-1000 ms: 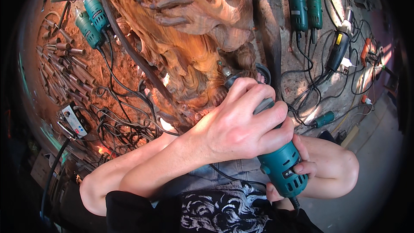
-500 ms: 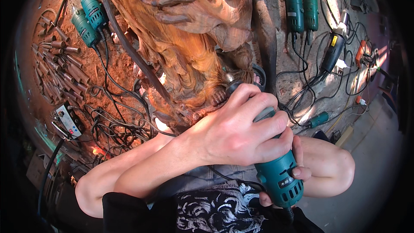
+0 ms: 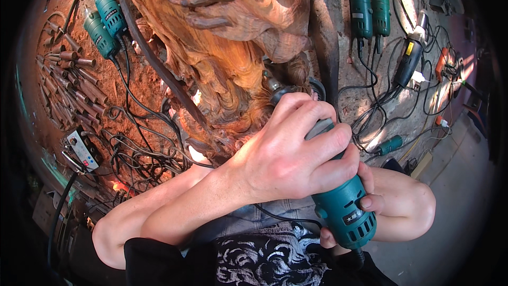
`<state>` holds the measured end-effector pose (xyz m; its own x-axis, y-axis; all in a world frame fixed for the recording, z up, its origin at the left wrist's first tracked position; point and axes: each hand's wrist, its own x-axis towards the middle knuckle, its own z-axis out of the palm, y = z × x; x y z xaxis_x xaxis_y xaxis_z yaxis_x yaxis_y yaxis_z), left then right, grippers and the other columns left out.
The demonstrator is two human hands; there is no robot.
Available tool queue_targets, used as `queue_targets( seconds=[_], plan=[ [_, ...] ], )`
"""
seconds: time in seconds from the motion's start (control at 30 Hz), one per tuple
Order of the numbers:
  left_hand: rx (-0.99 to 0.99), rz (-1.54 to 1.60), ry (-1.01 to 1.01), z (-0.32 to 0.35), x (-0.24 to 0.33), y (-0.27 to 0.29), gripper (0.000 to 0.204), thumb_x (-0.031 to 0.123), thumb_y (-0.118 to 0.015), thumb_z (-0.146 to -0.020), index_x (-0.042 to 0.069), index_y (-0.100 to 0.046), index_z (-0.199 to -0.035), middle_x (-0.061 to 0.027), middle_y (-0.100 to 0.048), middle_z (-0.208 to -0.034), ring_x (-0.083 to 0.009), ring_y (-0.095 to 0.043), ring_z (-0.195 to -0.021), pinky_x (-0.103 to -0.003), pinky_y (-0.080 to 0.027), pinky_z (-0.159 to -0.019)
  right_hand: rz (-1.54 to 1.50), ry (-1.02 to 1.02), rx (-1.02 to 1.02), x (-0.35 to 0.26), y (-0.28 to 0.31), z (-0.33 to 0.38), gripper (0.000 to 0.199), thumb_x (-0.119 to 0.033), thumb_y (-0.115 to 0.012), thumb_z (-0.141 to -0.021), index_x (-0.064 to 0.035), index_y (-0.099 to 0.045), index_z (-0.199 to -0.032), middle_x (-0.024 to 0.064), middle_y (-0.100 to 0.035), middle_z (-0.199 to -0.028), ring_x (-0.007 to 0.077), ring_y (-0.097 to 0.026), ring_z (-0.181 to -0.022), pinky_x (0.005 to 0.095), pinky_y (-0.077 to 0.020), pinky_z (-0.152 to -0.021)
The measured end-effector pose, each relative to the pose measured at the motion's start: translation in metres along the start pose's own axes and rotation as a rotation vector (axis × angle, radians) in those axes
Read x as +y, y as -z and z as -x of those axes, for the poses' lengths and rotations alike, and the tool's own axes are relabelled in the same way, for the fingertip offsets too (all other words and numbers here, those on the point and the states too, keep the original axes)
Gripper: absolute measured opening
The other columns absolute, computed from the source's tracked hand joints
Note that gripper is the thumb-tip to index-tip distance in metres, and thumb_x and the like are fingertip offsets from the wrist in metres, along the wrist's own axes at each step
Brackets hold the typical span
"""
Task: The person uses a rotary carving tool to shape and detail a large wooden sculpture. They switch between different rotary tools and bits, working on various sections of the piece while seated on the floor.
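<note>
My left hand (image 3: 296,153) is wrapped over the front of a green die grinder (image 3: 337,204), its fingers curled round the dark neck. Most of my right hand (image 3: 371,202) is hidden beneath the tool; fingertips show on both sides of the green body, gripping it from below. The grinder's metal nose (image 3: 274,86) points up and left at the lower folds of a large reddish-brown wood carving (image 3: 211,69). Whether its bit touches the wood is too small to tell.
Two green grinders (image 3: 100,34) and several chisels (image 3: 69,87) lie on dusty ground at left, near a white control box (image 3: 82,151) and tangled cables (image 3: 140,151). More green grinders (image 3: 361,10), a black heat gun (image 3: 411,55) and an orange power strip (image 3: 443,63) lie at right.
Both hands and the grinder have shifted slightly, with its nose now a little farther up and left along the carving. The grip stays the same.
</note>
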<state>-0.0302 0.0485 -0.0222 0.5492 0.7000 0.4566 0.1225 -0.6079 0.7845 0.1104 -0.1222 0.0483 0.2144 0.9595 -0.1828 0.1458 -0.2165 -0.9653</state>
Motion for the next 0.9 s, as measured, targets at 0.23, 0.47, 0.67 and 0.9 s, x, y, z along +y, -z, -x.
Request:
queue_targets(
  seconds=[0.23, 0.47, 0.67, 0.9],
  plan=[
    [-0.017, 0.026, -0.017, 0.003, 0.002, -0.002, 0.029, 0.021, -0.074, -0.064, 0.012, -0.070, -0.091, -0.0030, -0.066, -0.098, -0.0242, -0.065, -0.088, -0.037, -0.050, -0.072, -0.026, 0.076, -0.119, 0.002, 0.008, -0.003, 0.090, -0.024, -0.088, -0.068, -0.0204, -0.034, -0.140, 0.0316, -0.033, -0.157, 0.0449, -0.044, -0.140, 0.0558, -0.0431, -0.113],
    [-0.039, 0.062, -0.034, 0.007, 0.006, -0.006, 0.028, 0.023, -0.074, -0.065, 0.012, -0.069, -0.091, -0.0032, -0.066, -0.099, -0.0240, -0.065, -0.088, -0.038, -0.051, -0.072, -0.011, 0.154, -0.160, 0.001, 0.012, -0.003, 0.097, -0.021, -0.084, -0.066, -0.0201, -0.031, -0.147, 0.0326, -0.028, -0.160, 0.0455, -0.038, -0.142, 0.0564, -0.0374, -0.116],
    [-0.010, 0.038, -0.036, 0.005, 0.002, -0.004, 0.027, 0.022, -0.074, -0.066, 0.012, -0.070, -0.091, -0.0034, -0.066, -0.100, -0.0242, -0.065, -0.089, -0.038, -0.052, -0.073, -0.007, 0.168, -0.154, 0.004, 0.010, -0.002, 0.097, -0.021, -0.082, -0.066, -0.0198, -0.030, -0.147, 0.0332, -0.027, -0.160, 0.0467, -0.038, -0.142, 0.0583, -0.0372, -0.115],
    [-0.039, 0.055, -0.039, 0.006, 0.006, -0.005, 0.026, 0.022, -0.074, -0.068, 0.012, -0.070, -0.091, -0.0032, -0.065, -0.099, -0.0241, -0.065, -0.089, -0.038, -0.052, -0.075, -0.006, 0.144, -0.138, -0.003, 0.012, 0.006, 0.096, -0.022, -0.081, -0.067, -0.0195, -0.029, -0.147, 0.0339, -0.027, -0.160, 0.0481, -0.037, -0.142, 0.0605, -0.0369, -0.115]
  ],
)
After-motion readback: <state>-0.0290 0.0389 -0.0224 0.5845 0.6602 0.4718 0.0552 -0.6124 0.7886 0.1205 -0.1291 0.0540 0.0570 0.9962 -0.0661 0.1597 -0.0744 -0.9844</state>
